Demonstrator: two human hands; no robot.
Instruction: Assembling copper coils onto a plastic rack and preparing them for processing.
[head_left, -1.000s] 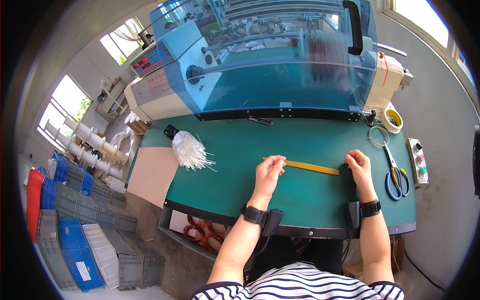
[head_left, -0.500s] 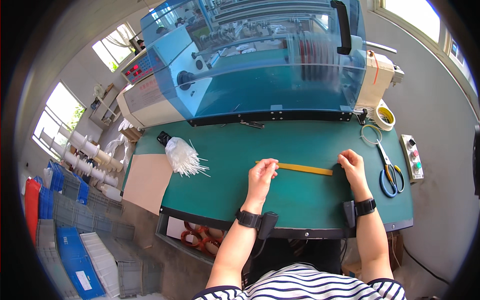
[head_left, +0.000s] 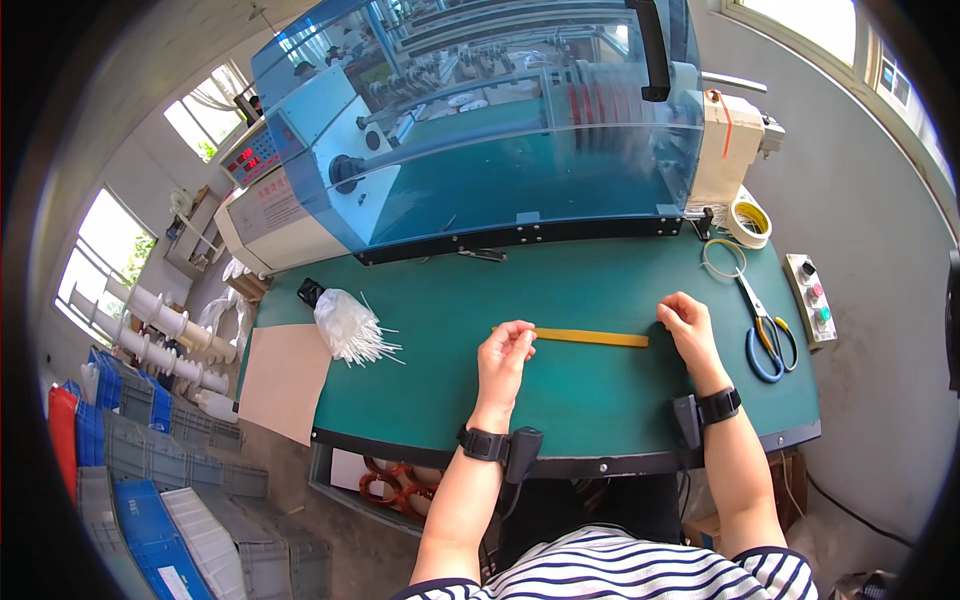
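My left hand (head_left: 503, 362) pinches a flat yellow strip (head_left: 592, 337) near its left end. The strip stretches to the right above the green tabletop (head_left: 590, 410), and a short tip pokes out on the left of my fingers. Just past the strip's right end is my right hand (head_left: 690, 325), apart from it, thumb and fingers pressed together. Whatever those fingertips may hold is too small to make out. To the right lie scissors (head_left: 765, 335) with blue and yellow handles, next to a thin pale ring (head_left: 723, 259).
Behind my hands stands a winding machine with a blue transparent cover (head_left: 520, 190). A bag of white ties (head_left: 352, 325) and a brown sheet (head_left: 285, 380) lie left. Tape rolls (head_left: 748, 220) and a button box (head_left: 811, 298) are right. An open drawer (head_left: 345, 485) holds copper-coloured coils.
The whole view has shifted, so the bench and machine sit slightly further left. My left hand keeps its pinch on the strip, and my right hand stays near the strip's right end.
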